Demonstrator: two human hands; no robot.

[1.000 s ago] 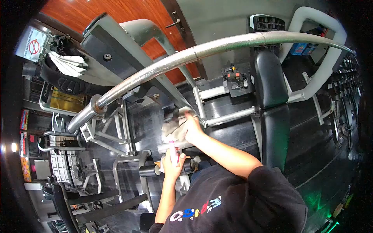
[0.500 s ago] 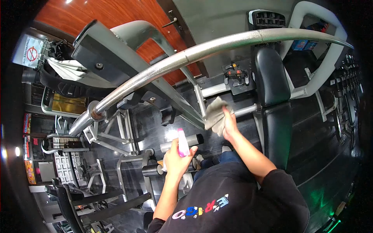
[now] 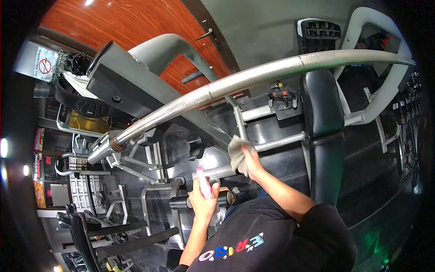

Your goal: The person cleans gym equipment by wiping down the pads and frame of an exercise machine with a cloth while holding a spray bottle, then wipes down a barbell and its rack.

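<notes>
My left hand (image 3: 202, 203) is closed around a pink-and-white spray bottle (image 3: 205, 187), its lower part hidden by the fingers. To its right and a little higher, my right hand (image 3: 254, 167) grips a crumpled light grey cloth (image 3: 238, 157), which spreads out beyond the fingers on the left side. Both hands are in front of my body, apart from each other. Beyond them, a long knurled metal bar (image 3: 253, 80) crosses the view at a slant, and neither hand touches it.
A grey machine frame (image 3: 136, 86) slants down behind the bar. On the right stands a black padded bench (image 3: 322, 158). Push-up handles (image 3: 283, 95) lie on a dark platform near the wall. Dumbbells (image 3: 408, 106) line the far right, and padded rollers (image 3: 181, 202) stand by my left hand.
My right hand with the cloth has come left and lower, closer to the spray bottle. My left hand has shifted slightly left and down. The view has tilted a little.
</notes>
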